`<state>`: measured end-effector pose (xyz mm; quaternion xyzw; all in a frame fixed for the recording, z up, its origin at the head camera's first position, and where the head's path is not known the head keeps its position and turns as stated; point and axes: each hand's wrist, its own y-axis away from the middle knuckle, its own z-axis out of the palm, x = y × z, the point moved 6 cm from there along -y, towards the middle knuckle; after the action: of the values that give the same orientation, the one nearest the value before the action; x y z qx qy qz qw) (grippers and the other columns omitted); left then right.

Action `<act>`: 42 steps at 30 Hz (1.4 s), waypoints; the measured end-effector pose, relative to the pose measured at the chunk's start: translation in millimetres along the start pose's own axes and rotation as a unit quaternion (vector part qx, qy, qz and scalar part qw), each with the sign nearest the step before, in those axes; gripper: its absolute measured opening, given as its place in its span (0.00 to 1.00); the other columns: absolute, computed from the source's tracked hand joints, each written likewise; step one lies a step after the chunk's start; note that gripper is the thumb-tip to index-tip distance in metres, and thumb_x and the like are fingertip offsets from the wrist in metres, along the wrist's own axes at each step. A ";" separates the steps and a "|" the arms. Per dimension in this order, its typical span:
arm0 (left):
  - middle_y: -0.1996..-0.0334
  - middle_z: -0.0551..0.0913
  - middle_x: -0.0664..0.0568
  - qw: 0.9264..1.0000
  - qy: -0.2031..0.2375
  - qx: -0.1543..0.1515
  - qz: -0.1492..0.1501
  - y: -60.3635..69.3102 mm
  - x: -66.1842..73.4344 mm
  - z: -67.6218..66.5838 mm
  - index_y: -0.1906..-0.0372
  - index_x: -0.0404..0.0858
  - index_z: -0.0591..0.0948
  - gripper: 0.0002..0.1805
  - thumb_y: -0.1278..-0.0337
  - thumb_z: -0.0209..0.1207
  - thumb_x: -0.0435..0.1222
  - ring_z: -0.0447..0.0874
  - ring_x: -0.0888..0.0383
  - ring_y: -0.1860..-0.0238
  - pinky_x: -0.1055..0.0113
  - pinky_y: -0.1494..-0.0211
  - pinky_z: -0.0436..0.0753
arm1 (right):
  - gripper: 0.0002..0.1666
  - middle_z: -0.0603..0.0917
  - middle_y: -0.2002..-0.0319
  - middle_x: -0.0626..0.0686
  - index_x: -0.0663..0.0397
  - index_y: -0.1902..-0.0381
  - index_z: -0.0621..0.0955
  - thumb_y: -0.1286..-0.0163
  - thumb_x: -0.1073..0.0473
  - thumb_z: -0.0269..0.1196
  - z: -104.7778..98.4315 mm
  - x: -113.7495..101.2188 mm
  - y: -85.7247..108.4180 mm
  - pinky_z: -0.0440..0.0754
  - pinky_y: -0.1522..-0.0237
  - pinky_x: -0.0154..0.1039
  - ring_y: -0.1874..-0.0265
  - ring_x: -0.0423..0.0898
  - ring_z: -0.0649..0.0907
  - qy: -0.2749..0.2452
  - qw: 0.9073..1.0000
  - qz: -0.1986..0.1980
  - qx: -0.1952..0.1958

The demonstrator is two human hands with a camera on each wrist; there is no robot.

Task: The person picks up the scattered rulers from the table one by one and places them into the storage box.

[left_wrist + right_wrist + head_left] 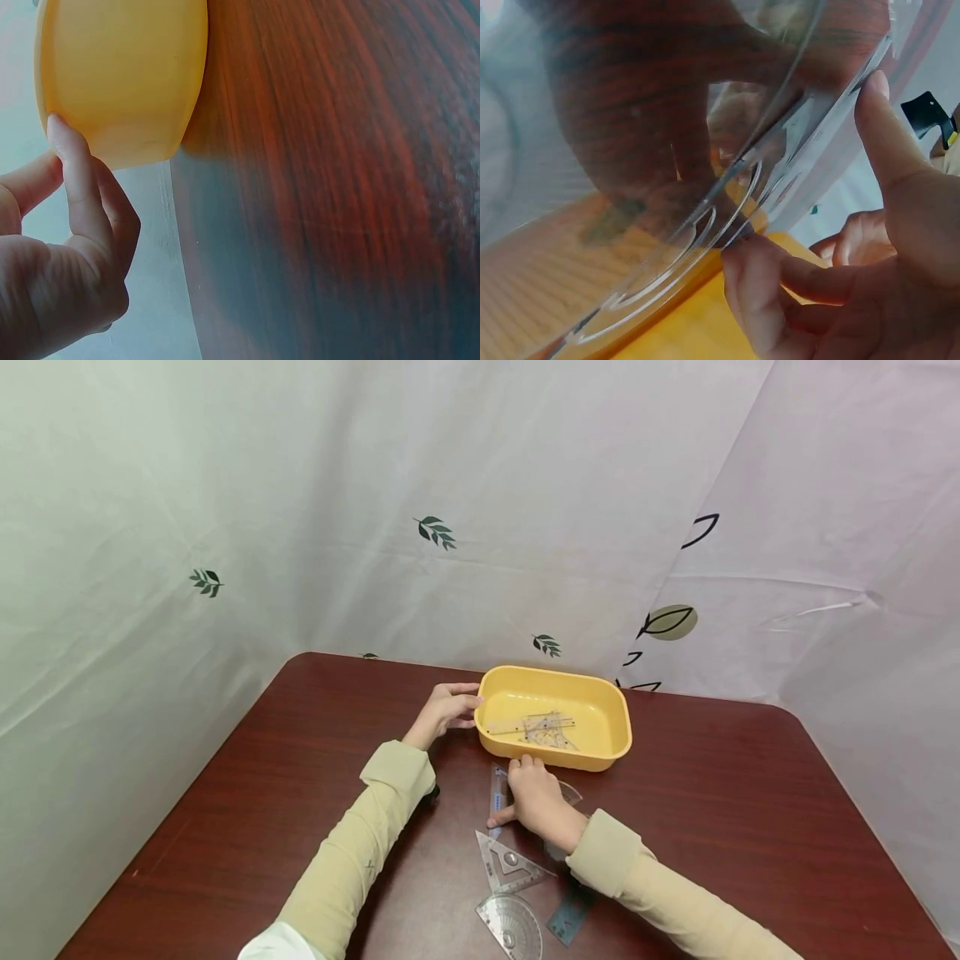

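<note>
Yellow basin (525,700) a bit right of centre in the head frame, upright on the dark red-brown surface (735,793), near its far edge. Several clear rulers and set squares (549,725) in a loose overlapping pile inside it, toward the near side.

Left hand (448,708) at basin's left end, just left of frame centre. Fingers bent, tips touching the basin near the rim; cannot tell if they pinch the rim or only rest against it. Left wrist view has the same contact, at left of frame.

Right hand (538,795) below the basin, lower middle of frame. Fingers gripping a clear plastic piece (787,135) along its edge, thumb stretched out, other fingers curled, seen best in right wrist view; exact shape unclear, partly blurred.

Clear piece with blue markings (497,797) just left of right hand, by the thumb. Below it, a clear set square (512,860). Clear protractor (510,925) under that, bottom centre of frame. Blue-green ruler (570,917) to its right, near the right sleeve (611,853). Pale curtain (525,468) with leaf prints fills top of frame
</note>
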<state>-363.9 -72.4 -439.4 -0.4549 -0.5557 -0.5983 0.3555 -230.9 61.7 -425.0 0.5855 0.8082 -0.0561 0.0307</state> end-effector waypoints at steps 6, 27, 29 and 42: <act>0.52 0.84 0.37 1.000 0.002 0.000 -0.001 0.3 0.5 -0.6 0.38 0.39 0.76 0.24 0.41 0.60 0.30 0.84 0.60 0.71 0.74 0.75 0.85 | 0.50 0.75 0.69 0.59 0.65 0.65 0.73 0.74 0.32 0.79 6.5 2.6 -5.9 0.82 0.67 0.48 0.67 0.55 0.79 0.014 0.999 0.030 -0.031; 0.54 0.84 0.38 1.000 0.002 -0.002 -0.002 0.6 0.1 1.1 0.37 0.38 0.76 0.25 0.41 0.61 0.30 0.83 0.61 0.72 0.74 0.76 0.84 | 0.49 0.72 0.69 0.57 0.61 0.67 0.72 0.73 0.30 0.78 7.6 12.0 -1.2 0.76 0.67 0.45 0.70 0.53 0.77 -0.017 0.997 0.056 -0.056; 0.54 0.84 0.38 1.000 0.004 -0.001 -0.001 0.7 0.5 1.2 0.37 0.38 0.76 0.25 0.41 0.61 0.30 0.83 0.61 0.72 0.74 0.75 0.84 | 0.49 0.73 0.69 0.57 0.61 0.67 0.72 0.72 0.29 0.78 5.4 12.7 0.0 0.77 0.67 0.46 0.70 0.55 0.78 -0.016 0.998 0.053 -0.039; 0.60 0.85 0.41 1.000 0.005 0.003 -0.006 1.2 2.2 1.3 0.38 0.38 0.76 0.24 0.41 0.61 0.30 0.83 0.61 0.73 0.74 0.76 0.84 | 0.17 0.82 0.71 0.53 0.61 0.67 0.81 0.48 0.57 0.75 -0.7 28.3 -10.8 0.78 0.72 0.37 0.74 0.44 0.78 -0.220 0.971 0.054 -0.078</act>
<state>-363.4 -71.1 -436.9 -0.4477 -0.5585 -0.6011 0.3555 -250.0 85.2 -427.0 0.5976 0.7502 -0.1187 0.2568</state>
